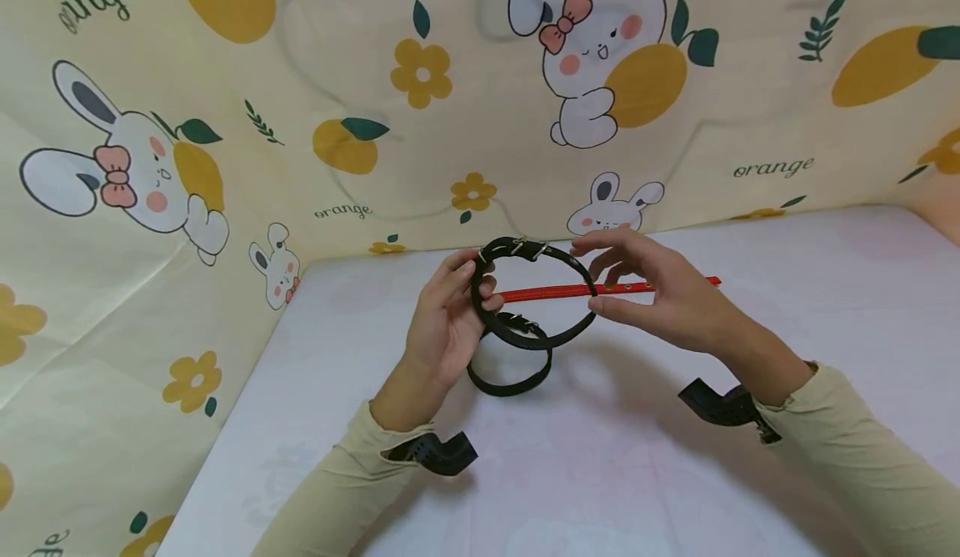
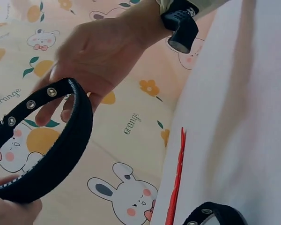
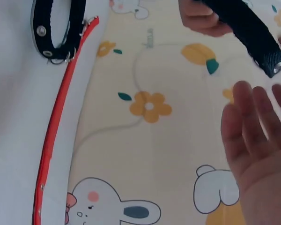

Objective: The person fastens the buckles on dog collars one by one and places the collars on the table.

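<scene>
My left hand (image 1: 448, 319) holds a black collar (image 1: 517, 340), buckled into a loop, by its left side above the table. Metal eyelets show along the band of this raised collar (image 2: 84, 126) in the left wrist view. At the loop's other side is my right hand (image 1: 667, 294), its fingers spread and relaxed, with the thumb close to the band; whether it touches cannot be told. A second black looped collar (image 1: 510, 389) stands on the table below. Behind them lies a red collar (image 1: 551, 293) stretched out straight, partly hidden by the raised loop and my hands.
A white-covered table (image 1: 600, 465) spreads under both hands. Behind it and at the left hangs a cream cloth (image 1: 465, 140) printed with rabbits, oranges and flowers. Each wrist carries a black camera mount, such as the left mount (image 1: 446, 453).
</scene>
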A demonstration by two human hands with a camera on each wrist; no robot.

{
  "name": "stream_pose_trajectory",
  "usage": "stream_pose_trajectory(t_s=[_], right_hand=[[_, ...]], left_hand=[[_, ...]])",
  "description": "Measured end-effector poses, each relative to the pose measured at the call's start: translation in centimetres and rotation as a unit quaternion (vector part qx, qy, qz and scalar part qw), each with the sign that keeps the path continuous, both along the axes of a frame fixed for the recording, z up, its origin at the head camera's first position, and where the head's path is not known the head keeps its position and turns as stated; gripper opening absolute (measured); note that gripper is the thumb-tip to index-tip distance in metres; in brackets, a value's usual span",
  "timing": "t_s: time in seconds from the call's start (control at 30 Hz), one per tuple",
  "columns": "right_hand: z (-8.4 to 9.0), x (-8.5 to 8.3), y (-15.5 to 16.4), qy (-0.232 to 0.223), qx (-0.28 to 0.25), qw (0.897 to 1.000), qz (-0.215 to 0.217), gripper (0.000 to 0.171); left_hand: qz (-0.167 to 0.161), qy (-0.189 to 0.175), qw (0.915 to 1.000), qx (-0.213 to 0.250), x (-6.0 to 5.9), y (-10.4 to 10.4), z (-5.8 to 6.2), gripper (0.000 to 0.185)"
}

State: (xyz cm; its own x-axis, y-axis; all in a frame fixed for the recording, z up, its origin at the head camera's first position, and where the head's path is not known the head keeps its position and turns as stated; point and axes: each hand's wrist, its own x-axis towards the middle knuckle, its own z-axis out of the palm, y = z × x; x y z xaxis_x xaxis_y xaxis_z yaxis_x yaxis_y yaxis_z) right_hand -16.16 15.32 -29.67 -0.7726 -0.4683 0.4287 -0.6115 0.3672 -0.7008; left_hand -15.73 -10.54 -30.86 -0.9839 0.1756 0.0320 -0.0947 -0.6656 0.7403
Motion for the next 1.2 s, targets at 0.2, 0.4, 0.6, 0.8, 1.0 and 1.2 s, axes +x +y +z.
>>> stream_pose_trajectory(t_s=[0.2, 0.4, 0.6, 0.8, 1.0, 1.2], right_hand=[[-0.5, -0.5, 0.3, 0.055, 0.033, 0.997, 0.04, 0.08], [-1.0, -0.8, 0.1, 0.096, 0.033, 0.995, 0.008, 0.081], [-0.7, -1.0, 0.5, 0.103, 0.008, 0.995, -0.013, 0.085], [-0.1, -0.9, 1.2, 0.084, 0.008, 0.996, -0.02, 0.079], [0.1, -1.0, 1.6, 0.075, 0.017, 0.997, -0.025, 0.077], [0.0, -1.0, 1.6, 0.067, 0.017, 0.998, -0.009, 0.079]], left_hand=[[0.007, -0.008, 0.9998, 0.019, -0.3, -0.4, 0.2, 0.026], [0.025, -0.026, 0.9992, -0.016, -0.3, -0.3, -0.2, 0.025], [-0.01, 0.006, 0.9968, -0.079, -0.2, -0.4, 0.1, 0.04], [-0.141, 0.113, 0.9727, -0.145, -0.8, -1.6, -0.3, 0.057], [-0.16, 0.211, 0.9399, -0.216, -1.3, -2.0, -1.0, 0.086], [-0.082, 0.222, 0.9387, -0.25, -1.3, -1.6, -1.3, 0.095]])
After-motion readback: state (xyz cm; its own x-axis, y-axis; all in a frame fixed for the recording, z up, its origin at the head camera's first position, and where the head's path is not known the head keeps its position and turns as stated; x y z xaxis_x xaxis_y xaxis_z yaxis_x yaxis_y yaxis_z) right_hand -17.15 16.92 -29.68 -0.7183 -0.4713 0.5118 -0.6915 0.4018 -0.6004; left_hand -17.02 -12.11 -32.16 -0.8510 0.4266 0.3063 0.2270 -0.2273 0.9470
